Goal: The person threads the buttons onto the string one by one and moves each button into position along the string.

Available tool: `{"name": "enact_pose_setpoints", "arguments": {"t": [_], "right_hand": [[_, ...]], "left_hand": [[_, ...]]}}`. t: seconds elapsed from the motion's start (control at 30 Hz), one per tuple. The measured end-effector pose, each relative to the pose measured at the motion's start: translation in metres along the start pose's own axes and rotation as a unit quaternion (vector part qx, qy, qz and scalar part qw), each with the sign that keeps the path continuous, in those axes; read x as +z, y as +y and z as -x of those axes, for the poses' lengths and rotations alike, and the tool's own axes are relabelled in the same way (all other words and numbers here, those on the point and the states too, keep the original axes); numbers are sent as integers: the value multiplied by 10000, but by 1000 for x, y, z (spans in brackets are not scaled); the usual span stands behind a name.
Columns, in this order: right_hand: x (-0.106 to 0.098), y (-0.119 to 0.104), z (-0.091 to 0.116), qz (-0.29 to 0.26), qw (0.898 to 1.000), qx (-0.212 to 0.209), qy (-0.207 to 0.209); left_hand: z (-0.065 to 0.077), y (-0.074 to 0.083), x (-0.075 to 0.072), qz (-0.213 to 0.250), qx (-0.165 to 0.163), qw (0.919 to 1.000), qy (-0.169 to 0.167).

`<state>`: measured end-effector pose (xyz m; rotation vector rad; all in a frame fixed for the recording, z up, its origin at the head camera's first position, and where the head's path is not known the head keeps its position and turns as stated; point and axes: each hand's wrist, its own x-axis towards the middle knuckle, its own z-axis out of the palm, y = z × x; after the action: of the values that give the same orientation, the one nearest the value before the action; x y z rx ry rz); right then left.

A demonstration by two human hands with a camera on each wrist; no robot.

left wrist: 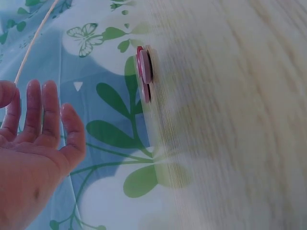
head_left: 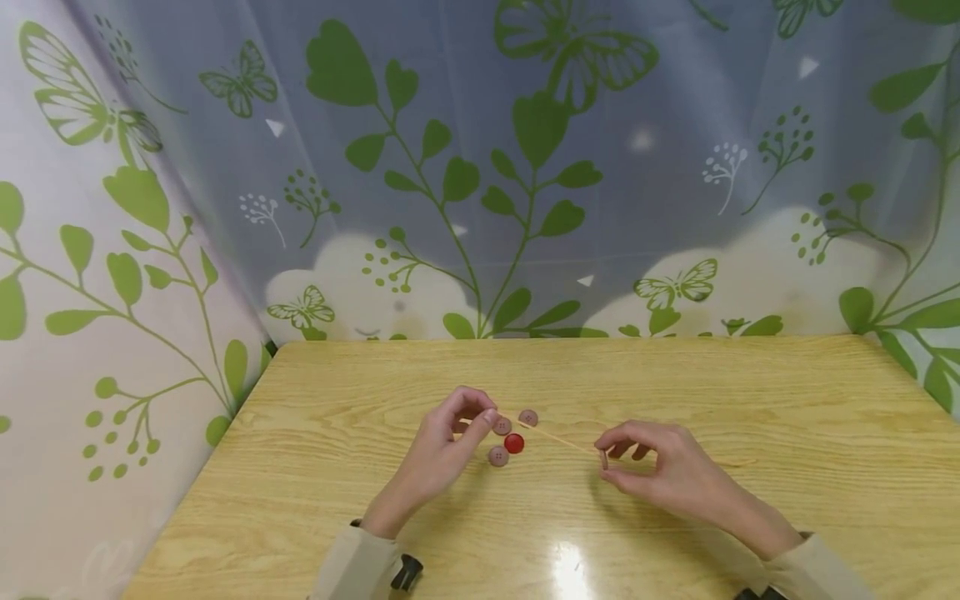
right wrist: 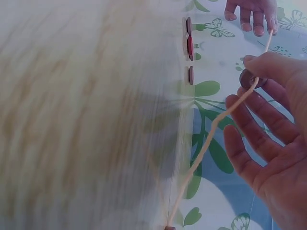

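The fingers (right wrist: 249,103) and thumb of the right hand (head_left: 667,467) pinch a brown button (right wrist: 246,79), through which a pale cord (head_left: 562,439) passes and runs straight to the left hand (head_left: 446,442), whose thumb and forefinger pinch it near three flat-lying brown buttons (head_left: 498,456) and one red button (head_left: 513,443) on the worktop (head_left: 337,383).

Leaf-and-butterfly curtain (head_left: 637,192) behind; wood-grain table (head_left: 300,467); white glare (head_left: 570,571) on tabletop
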<state>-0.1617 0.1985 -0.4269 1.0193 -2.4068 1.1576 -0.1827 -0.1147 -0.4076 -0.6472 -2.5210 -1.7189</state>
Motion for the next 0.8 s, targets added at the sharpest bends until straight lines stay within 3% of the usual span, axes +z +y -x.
{"name": "enact_pose_setpoints", "arguments": {"t": [0.5, 0.8], "right_hand": [[-3, 6, 6, 160, 9995, 143, -216], [-6, 9, 10, 395, 9990, 23, -185]], "left_hand": [[1, -1, -3, -29, -90, 9999, 41], [2, -2, -4, -63, -99, 9999, 95]]}}
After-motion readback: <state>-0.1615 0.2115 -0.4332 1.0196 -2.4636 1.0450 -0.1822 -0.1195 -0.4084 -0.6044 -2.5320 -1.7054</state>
